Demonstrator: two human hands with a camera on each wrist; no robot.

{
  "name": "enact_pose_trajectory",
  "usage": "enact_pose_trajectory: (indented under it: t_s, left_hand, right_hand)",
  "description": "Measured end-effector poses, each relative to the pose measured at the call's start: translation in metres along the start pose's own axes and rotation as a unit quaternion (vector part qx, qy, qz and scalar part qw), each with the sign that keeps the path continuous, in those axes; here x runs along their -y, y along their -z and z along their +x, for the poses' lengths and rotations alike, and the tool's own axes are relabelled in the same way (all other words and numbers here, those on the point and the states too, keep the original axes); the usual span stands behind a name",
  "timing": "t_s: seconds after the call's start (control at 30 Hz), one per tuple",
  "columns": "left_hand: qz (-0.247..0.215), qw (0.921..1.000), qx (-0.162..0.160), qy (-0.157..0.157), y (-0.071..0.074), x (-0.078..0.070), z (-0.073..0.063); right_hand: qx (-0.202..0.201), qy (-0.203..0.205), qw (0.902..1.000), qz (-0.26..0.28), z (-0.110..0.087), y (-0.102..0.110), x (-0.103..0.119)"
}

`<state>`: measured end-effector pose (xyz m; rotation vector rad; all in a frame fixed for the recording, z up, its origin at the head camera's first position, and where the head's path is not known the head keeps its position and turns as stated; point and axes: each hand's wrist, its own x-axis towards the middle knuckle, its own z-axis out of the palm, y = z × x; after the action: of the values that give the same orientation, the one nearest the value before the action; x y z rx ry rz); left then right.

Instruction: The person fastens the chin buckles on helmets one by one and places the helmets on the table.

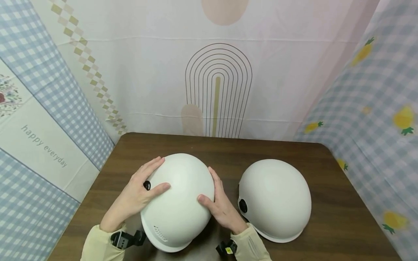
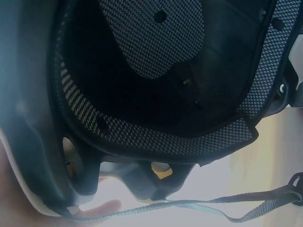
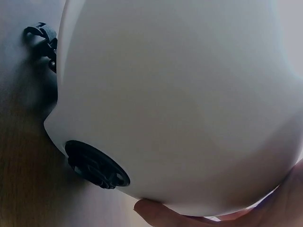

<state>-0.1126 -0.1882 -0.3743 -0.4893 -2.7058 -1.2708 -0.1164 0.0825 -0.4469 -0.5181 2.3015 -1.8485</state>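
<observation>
A white helmet (image 1: 179, 203) is tilted between my two hands, its slotted vents toward me. My left hand (image 1: 135, 194) grips its left side, thumb on the shell and fingers along the edge beside a black round fitting (image 1: 147, 185). On the opposite side my right hand (image 1: 223, 208) holds the shell, thumb at the front and fingers reaching behind. The left wrist view looks into a helmet's dark inside, with textured padding (image 2: 161, 38) and a loose chin strap (image 2: 189, 202). A white shell with a black side fitting (image 3: 97, 164) fills the right wrist view.
A second white helmet (image 1: 275, 199) sits dome-up on the brown wooden table (image 1: 336, 217), right of my right hand. A patterned white cloth (image 1: 150, 72) hangs behind the table. Blue checked cloths (image 1: 365, 119) hang at both sides.
</observation>
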Motion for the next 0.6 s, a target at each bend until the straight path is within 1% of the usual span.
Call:
enact_pose_trajectory:
  t_s: [0.37,0.6]
  left_hand:
    - [-0.004,1.0,0.0,0.006,-0.001,0.003,-0.0039]
    - [-0.002,1.0,-0.002,0.007,-0.0014,0.0051,-0.0055]
  right_hand:
    - [0.003,0.002,1.0,-0.007,0.0011,0.0008,-0.0014]
    - [0.004,-0.008,0.9999,-0.005,0.0014,0.0007,-0.0008]
